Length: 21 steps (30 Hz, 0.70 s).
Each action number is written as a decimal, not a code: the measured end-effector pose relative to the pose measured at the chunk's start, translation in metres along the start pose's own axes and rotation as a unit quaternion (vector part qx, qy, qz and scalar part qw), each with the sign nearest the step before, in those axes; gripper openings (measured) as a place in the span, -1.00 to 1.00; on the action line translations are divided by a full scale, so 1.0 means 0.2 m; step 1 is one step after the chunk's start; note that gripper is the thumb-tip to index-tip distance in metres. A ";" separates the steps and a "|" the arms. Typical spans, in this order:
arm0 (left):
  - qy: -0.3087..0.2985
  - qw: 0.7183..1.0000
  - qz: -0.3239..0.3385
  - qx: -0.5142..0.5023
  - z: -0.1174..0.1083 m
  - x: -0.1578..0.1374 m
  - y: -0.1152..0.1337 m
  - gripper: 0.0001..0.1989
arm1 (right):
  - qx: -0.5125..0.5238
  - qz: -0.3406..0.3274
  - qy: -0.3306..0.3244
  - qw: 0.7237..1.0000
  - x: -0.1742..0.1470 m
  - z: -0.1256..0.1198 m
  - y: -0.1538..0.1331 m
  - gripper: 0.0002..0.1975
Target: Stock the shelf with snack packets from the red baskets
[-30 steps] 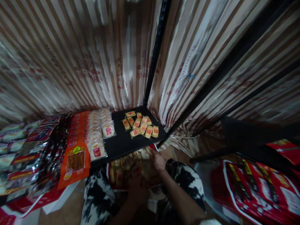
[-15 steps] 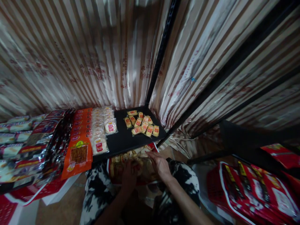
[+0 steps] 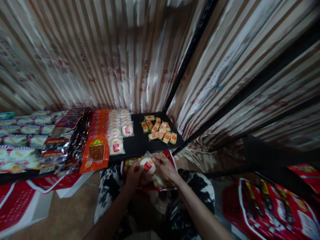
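Between my two hands is a round white rice cracker in a clear wrapper with a red label (image 3: 148, 165). My left hand (image 3: 134, 173) grips its left edge, and my right hand (image 3: 163, 165) pinches the wrapper at its upper right. Below them, a red-rimmed basket (image 3: 172, 160) rests between my knees, holding more wrapped snacks, partly covered by my hands. On the black shelf (image 3: 136, 143) just beyond, similar round crackers (image 3: 116, 146) stand in two rows. A loose pile of small yellow-wrapped snacks (image 3: 160, 130) lies to their right.
Left along the shelf are an orange snack bag (image 3: 96, 140), dark shiny packets (image 3: 67, 136) and rows of white packets (image 3: 30, 130). Red baskets (image 3: 20, 203) stand below. At right is a red basket (image 3: 231, 200) of red packets. Black shelf posts (image 3: 185, 66) stand before striped curtains (image 3: 112, 50).
My hands have come up out of the basket, holding a wrapped rice cracker between them. The view has shifted slightly, so the shelf appears further right.
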<state>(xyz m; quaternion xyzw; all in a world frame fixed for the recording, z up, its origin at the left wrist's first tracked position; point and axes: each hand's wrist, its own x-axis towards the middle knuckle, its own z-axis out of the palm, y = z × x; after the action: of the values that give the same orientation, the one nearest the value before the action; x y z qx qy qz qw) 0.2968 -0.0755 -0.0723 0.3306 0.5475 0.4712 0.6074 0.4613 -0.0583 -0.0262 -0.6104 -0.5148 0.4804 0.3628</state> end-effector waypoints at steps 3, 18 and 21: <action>0.004 0.999 -0.012 -0.051 -0.02 -0.01 0.01 -0.58 | 0.106 0.024 -0.032 0.994 0.02 0.06 -0.05 -0.47; 0.108 0.984 -0.017 -0.139 0.01 0.12 0.14 -0.58 | 0.133 -0.024 0.057 0.989 0.29 0.27 -0.06 -0.58; 0.154 0.981 -0.016 -0.118 0.01 0.15 0.11 -0.56 | 0.075 -0.036 0.077 0.994 0.42 0.28 -0.08 -0.55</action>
<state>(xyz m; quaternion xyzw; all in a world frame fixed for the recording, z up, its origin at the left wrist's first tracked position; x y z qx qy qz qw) 0.2933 -0.0398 -0.0624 0.1716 0.5805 0.5678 0.5579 0.4035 0.0234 -0.0448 -0.5980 -0.4693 0.4556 0.4632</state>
